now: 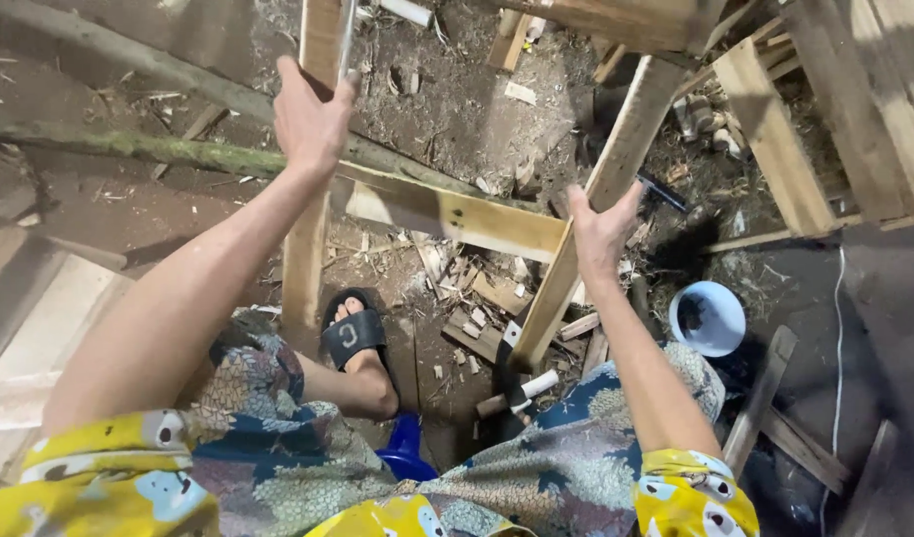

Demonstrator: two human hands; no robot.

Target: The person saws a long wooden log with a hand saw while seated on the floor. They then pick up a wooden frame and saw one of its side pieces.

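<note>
My left hand grips the left upright plank of a rough wooden frame, near its upper part. My right hand rests with fingers wrapped on the right slanted plank of the same frame. A cross plank joins the two uprights between my hands. My foot in a black sandal stands on the dirt next to the left plank's lower end. A hammer lies on the ground by the base of the right plank.
A white bowl sits on the ground at right. Wood scraps and chips litter the dirt. Stacked timber fills the upper right. A mossy pole crosses the left side. A white cable runs down the right.
</note>
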